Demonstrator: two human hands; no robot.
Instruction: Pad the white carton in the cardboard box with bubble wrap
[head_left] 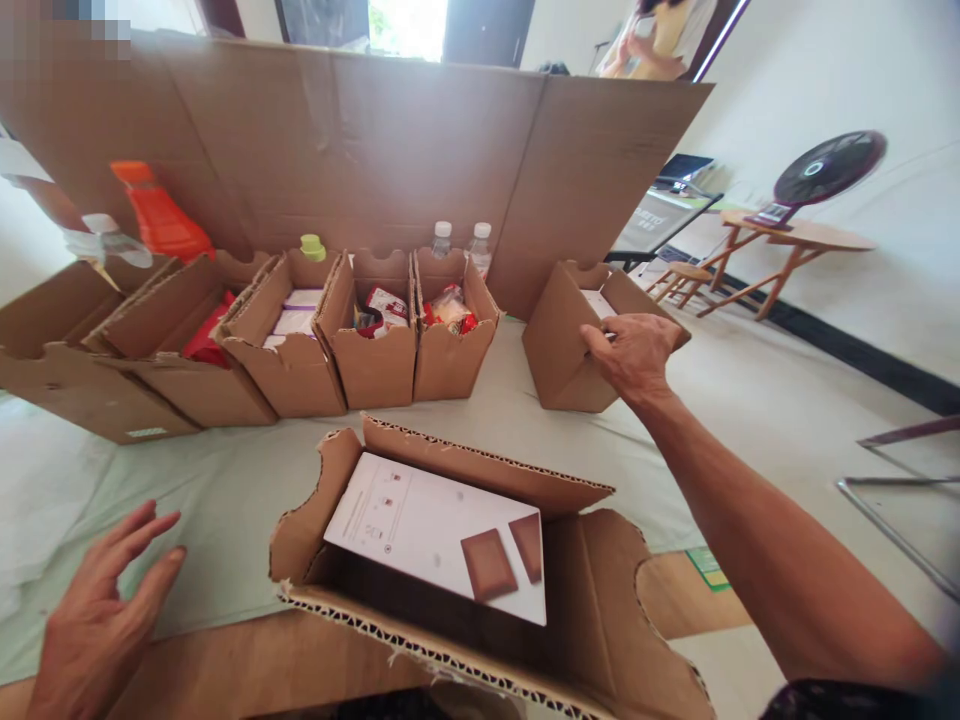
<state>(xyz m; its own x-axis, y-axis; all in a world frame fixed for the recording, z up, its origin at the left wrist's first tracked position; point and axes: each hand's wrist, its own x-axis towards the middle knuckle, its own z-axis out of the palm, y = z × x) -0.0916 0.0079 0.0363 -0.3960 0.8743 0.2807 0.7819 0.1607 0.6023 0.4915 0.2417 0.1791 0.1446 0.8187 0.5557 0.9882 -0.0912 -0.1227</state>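
My right hand (636, 352) is closed on the near rim of a small cardboard box (562, 350) at the right end of the table; something white shows inside it. My left hand (105, 610) hangs over the table's near left side, fingers apart, holding nothing. Between my hands, close to me, lies a larger open cardboard box (600, 600) with torn edges. In it rests a white carton (420, 520) printed with brown squares and small drawings, tilted against the far wall. Neither hand touches that carton.
Several cardboard bins (375, 365) stand in a row, holding packets and white boxes. Behind them rises a cardboard screen (375, 150), with an orange bottle (161, 215) and clear bottles before it. A fan (825, 170) stands on a wooden table; another person (652, 40) is beyond the screen.
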